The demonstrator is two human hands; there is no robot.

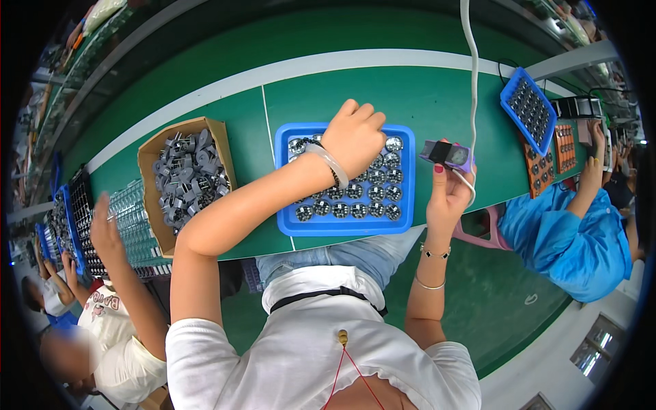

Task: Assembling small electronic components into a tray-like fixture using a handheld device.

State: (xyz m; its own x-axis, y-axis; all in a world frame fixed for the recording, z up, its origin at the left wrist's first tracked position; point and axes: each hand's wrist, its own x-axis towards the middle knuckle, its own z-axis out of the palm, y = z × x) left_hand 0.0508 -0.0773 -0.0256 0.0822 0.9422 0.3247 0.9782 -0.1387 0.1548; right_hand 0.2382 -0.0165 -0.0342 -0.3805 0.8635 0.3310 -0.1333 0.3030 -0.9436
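Note:
My left hand point(354, 138) is over the upper part of a blue tray point(407, 179), its fingers curled closed and their tips hidden from view. Whatever it may hold does not show. In the tray sit rows of small round shiny metal-and-black parts point(340, 210); my forearm and hand cover some of them. To the right of the tray, my right hand point(447, 195) is raised and closed around a purple block-shaped handheld device point(459, 158) with a black band around it. A white cable point(472, 75) comes down from above to this hand.
A cardboard box point(152, 198) of grey parts stands left of the tray on the green table point(307, 96). Farther left are clear plastic trays point(130, 219) and a person's raised hand point(106, 232). At right are a tilted blue tray point(529, 109), orange trays point(538, 171) and a blue-sleeved person point(567, 232).

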